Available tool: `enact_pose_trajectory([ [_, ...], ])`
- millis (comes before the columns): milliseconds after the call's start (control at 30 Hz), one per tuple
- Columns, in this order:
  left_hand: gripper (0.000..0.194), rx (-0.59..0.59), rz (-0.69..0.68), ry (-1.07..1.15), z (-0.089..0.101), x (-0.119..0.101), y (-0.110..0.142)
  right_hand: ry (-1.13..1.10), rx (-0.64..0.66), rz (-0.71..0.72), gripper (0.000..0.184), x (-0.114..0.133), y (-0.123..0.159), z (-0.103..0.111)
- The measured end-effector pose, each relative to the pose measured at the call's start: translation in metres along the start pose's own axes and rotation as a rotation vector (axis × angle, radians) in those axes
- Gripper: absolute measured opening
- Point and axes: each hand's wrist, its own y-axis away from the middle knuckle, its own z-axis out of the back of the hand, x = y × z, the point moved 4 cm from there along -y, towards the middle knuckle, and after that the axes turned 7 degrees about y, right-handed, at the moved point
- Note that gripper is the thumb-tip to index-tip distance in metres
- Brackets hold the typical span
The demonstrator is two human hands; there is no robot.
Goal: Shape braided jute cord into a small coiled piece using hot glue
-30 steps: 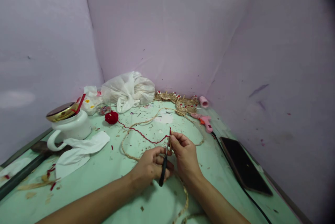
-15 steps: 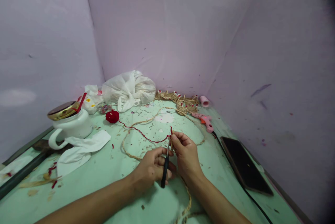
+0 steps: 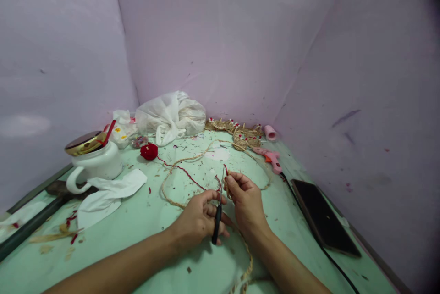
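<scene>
My left hand [image 3: 196, 221] is closed around black-handled scissors [image 3: 217, 224], whose narrow blades point away from me. Just to the right, my right hand [image 3: 248, 200] pinches the end of a tan braided cord, with a short red yarn tail [image 3: 225, 170] standing up above the fingertips. Close to the blades lies the loose end of another red yarn strand [image 3: 192, 180], which runs back to a red yarn ball [image 3: 149, 151]. The braided cord [image 3: 248, 257] passes beneath my hands and loops across the table [image 3: 165, 257]. My fingers partly hide the cord's end.
At left stand a white mug [image 3: 99, 163] with a gold lid, a white cloth [image 3: 112, 200] and a hammer [image 3: 37, 220]. Behind are a plastic bag [image 3: 172, 117] and braided pieces [image 3: 245, 138]. A pink glue gun [image 3: 270, 158] and a phone [image 3: 326, 218] lie at right.
The red yarn strand between the ball and my right hand has been cut; its end has dropped away beside the blades. Both hands stay almost in place, still holding the scissors and cord.
</scene>
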Motion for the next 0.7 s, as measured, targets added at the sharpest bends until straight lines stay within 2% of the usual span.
enact_pose_trajectory([
  [167,0.051,-0.024,0.025,-0.064,0.006,-0.008,0.002,-0.018,0.024,-0.015,0.026,0.006,-0.004,0.003],
  [300,0.046,0.021,-0.004,-0.08,0.011,-0.008,0.0,-0.021,0.06,-0.058,0.03,0.01,-0.007,0.003],
  [500,0.042,0.011,-0.058,-0.108,0.012,-0.011,-0.002,0.025,0.124,-0.095,0.028,0.008,0.0,-0.004],
  [700,0.043,-0.017,-0.035,-0.102,0.013,-0.004,-0.004,0.047,0.141,-0.096,0.026,0.005,0.002,-0.004],
])
